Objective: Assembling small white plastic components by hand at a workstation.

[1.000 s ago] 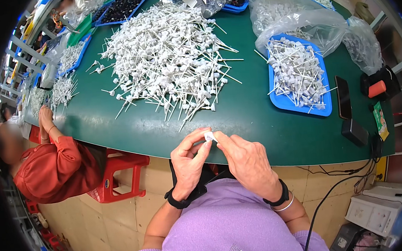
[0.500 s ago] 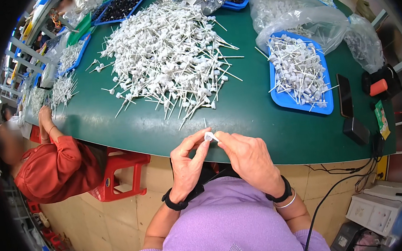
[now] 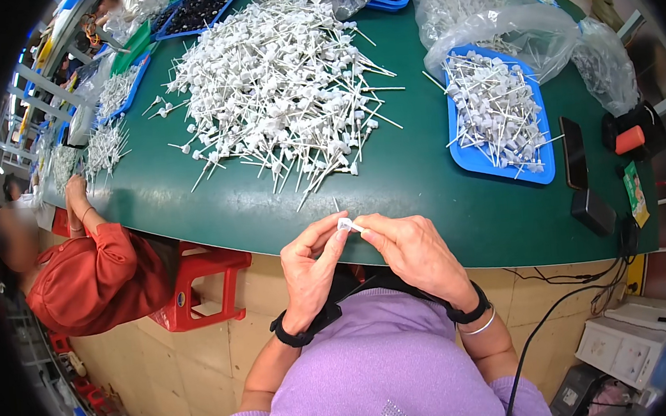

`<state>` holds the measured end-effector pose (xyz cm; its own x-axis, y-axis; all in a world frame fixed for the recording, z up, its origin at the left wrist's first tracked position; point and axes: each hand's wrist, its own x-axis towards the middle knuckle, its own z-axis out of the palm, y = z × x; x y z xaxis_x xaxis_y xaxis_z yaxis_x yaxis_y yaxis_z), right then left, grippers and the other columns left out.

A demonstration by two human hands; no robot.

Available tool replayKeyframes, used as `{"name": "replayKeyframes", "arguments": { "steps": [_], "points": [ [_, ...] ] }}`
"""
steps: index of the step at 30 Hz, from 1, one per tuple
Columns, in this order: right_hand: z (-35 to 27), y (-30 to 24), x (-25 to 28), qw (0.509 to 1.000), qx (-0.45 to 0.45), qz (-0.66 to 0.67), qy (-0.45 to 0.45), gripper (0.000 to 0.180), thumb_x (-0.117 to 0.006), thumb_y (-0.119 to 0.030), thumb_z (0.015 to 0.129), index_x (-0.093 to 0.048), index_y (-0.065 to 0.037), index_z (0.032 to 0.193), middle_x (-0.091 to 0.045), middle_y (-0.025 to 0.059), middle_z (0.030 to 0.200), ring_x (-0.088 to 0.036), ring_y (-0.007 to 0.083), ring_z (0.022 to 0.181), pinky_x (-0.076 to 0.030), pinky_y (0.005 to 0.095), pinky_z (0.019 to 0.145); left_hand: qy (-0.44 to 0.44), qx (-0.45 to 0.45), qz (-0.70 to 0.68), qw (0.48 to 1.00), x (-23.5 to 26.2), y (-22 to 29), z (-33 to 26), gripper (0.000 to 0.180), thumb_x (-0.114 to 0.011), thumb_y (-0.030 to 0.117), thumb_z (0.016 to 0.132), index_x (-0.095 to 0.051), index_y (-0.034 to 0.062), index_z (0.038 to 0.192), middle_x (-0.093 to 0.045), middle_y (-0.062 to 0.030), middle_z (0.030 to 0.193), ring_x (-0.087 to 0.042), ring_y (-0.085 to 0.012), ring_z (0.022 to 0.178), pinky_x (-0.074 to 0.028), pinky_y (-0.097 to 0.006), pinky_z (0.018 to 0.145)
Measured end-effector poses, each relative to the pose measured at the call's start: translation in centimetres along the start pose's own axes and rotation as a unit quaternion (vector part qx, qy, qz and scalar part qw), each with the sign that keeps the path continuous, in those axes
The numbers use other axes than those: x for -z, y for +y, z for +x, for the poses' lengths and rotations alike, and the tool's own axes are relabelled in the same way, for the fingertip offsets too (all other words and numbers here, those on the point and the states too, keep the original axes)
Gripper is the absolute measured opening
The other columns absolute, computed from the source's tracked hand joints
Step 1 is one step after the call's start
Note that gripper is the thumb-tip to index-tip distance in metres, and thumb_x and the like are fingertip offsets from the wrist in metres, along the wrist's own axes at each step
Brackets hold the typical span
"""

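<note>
- At far left a co-worker in a red top (image 3: 88, 278) sits by a red stool (image 3: 202, 285), hands up on the counter (image 3: 215, 205) edge near small heaps of white parts.
- The big heap of white stick parts (image 3: 280, 83) at centre looks barely reduced; judging by it, most of the work remains.
- The left hand (image 3: 310, 268) pinches 1 small white piece (image 3: 344, 224) from below, fingers closed on it.
- The right hand (image 3: 415, 252) meets it at the same piece, fingertips closed on its other end, just off the counter edge.
- The blue tray (image 3: 537, 172) at right holds a modest batch of similar parts, seemingly the finished share.
- A dark phone (image 3: 574, 154) lies beside it.
</note>
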<state>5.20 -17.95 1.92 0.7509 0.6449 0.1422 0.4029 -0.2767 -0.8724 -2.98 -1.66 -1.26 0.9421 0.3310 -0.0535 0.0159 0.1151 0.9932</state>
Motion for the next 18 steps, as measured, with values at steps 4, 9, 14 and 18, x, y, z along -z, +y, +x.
{"name": "replayKeyframes", "arguments": {
  "steps": [4, 9, 14, 18],
  "points": [
    [-0.2, 1.0, -0.4, 1.0, 0.01, 0.017, -0.003, 0.017, -0.058, -0.017, 0.099, -0.064, -0.003, 0.107, -0.058, 0.0212, 0.067, -0.061, 0.0373, 0.059, -0.043, 0.0443, 0.054, 0.015, -0.009, 0.019, 1.0, -0.2, 0.0, 0.0, 0.026, -0.062, -0.003, 0.095, -0.065, -0.0058, 0.12, -0.071, -0.0111, 0.108, -0.069, -0.0142, 0.099, -0.053, -0.024, 0.089],
    [0.3, 2.7, 0.0, 0.946, -0.139, 0.25, -0.15, 0.024, -0.053, -0.02, 0.103, -0.065, -0.001, 0.111, -0.05, 0.0042, 0.059, -0.047, 0.0104, 0.052, -0.039, 0.0292, 0.051, 0.06, -0.155, 0.225, 0.96, -0.5, -0.6, 0.1, 0.023, -0.066, -0.001, 0.091, -0.071, -0.0005, 0.114, -0.074, -0.011, 0.099, -0.07, -0.0138, 0.09, -0.054, -0.027, 0.08],
    [0.7, 2.7, -0.1, 0.95, -0.143, 0.231, -0.156, 0.023, -0.052, -0.021, 0.103, -0.063, -0.002, 0.111, -0.052, 0.0057, 0.061, -0.051, 0.0133, 0.054, -0.041, 0.0314, 0.052, 0.045, -0.108, 0.166, 0.979, -0.1, -1.1, 0.2, 0.023, -0.064, -0.001, 0.094, -0.067, -0.0032, 0.116, -0.073, -0.0116, 0.102, -0.07, -0.0142, 0.091, -0.054, -0.025, 0.084],
    [-0.4, 0.0, -0.9, 1.0, -0.017, -0.002, 0.015, 0.014, -0.056, -0.017, 0.1, -0.061, -0.005, 0.104, -0.062, 0.0166, 0.073, -0.062, 0.033, 0.061, -0.046, 0.0433, 0.056, 0.051, 0.015, -0.081, 0.995, -0.6, -0.9, 0.8, 0.026, -0.065, 0.001, 0.094, -0.063, -0.0063, 0.119, -0.073, -0.0125, 0.102, -0.069, -0.0147, 0.092, -0.056, -0.026, 0.082]
  ]
}}
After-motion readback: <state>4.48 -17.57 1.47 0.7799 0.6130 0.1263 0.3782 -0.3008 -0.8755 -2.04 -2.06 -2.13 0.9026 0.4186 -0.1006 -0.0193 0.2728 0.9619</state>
